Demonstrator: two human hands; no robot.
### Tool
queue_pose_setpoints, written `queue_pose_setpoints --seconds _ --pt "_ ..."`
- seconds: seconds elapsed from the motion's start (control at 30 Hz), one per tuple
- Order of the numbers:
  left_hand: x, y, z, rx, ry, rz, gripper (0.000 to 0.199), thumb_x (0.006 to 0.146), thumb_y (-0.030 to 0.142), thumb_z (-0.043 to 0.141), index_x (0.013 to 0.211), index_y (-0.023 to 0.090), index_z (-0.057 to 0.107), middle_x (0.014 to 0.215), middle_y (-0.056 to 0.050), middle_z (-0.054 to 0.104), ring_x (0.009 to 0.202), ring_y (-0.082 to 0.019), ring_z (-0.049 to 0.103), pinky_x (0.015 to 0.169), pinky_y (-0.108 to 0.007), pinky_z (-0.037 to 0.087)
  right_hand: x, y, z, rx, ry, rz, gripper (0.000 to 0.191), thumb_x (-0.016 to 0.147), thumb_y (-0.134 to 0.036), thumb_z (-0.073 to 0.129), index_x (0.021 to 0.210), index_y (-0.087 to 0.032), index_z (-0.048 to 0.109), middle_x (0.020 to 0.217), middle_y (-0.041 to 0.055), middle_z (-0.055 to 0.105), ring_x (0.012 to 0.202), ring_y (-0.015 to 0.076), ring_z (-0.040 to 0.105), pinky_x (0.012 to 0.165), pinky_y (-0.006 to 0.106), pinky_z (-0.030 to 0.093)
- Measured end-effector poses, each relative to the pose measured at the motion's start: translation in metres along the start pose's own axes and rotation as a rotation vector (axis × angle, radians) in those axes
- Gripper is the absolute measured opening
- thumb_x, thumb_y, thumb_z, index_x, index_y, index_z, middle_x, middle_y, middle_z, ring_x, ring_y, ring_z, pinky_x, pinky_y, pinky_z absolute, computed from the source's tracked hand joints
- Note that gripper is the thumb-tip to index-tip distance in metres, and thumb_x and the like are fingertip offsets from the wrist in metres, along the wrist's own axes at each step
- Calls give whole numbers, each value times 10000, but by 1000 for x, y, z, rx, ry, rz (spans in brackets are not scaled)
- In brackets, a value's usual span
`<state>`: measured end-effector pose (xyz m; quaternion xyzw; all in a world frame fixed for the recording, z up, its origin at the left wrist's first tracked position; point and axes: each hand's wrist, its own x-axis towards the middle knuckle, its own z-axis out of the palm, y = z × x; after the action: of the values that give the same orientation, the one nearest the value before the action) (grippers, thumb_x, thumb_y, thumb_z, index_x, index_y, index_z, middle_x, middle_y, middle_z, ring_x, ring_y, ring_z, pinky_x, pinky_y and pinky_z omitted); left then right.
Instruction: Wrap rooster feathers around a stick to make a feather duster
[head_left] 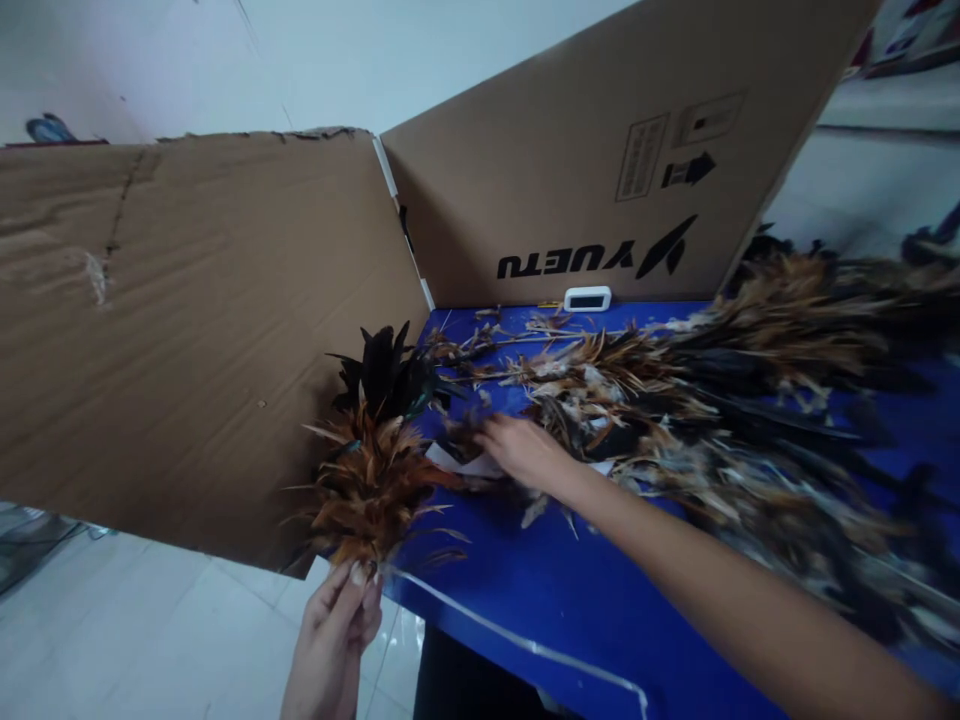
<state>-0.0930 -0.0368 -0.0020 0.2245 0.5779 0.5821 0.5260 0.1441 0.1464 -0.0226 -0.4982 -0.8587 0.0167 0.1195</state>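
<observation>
The left hand pinched a layered feather bundle; right of it loose feathers lay unbundled, the right hand blurred, grip uncertain.

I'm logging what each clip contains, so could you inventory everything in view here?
Table: 1, blue, centre to right
Plain cardboard panel: 1, brown, left
Printed cardboard panel: 1, brown with black print, table's back
Feather bundle: 1, brown and black, table's left edge
Feathers: uncountable, brown, black and pale, across the table
Device: 1, white with dark display, foot of printed panel
Paper: at least 1, white, among feathers
Floor: 1, pale tiles, lower left
Wall: 1, pale, behind
Background items: count unclear, blurred, upper right
Left hand: 1, bare, gripping the bundle's base
Right hand: 1, bare, at the feathers mid-table
</observation>
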Motion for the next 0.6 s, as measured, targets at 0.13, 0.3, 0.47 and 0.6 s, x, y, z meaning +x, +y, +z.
queue_pose_setpoints --seconds 0.13,0.3,0.47,0.6 --pt "-3 3 4 -9 21 10 394 564 363 810 615 151 482 547 56 370 486 -43 266 456 -165 257 28 46 -17 -84 74 183 314 889 -135 345 1017 -128 632 1024 156 641 1007 247 547 820 335 361" --pt "-6 4 5 -15 37 16 425 538 387 819 618 153 473 528 67 340 466 -32 227 438 -161 204 43 90 -14 -134 64 267 354 853 -93 370 1105 -111 617 1041 189 639 1008 312 541 813 450 361" --pt "-3 0 2 -24 70 9 444 537 394 821 633 152 460 540 61 371 457 -17 224 441 -144 200 57 78 -4 -112 43 216 240 882 -197 449 982 -131 656 1085 161 613 1078 291 503 894 465 359" --pt "-1 1 2 -25 83 13 449 511 379 836 616 152 463 536 60 374 453 -17 241 430 -139 205 90 64 2 -30 -10 173 298 890 -323 521 1144 -172 550 1173 81 561 1010 208 562 851 425 469"
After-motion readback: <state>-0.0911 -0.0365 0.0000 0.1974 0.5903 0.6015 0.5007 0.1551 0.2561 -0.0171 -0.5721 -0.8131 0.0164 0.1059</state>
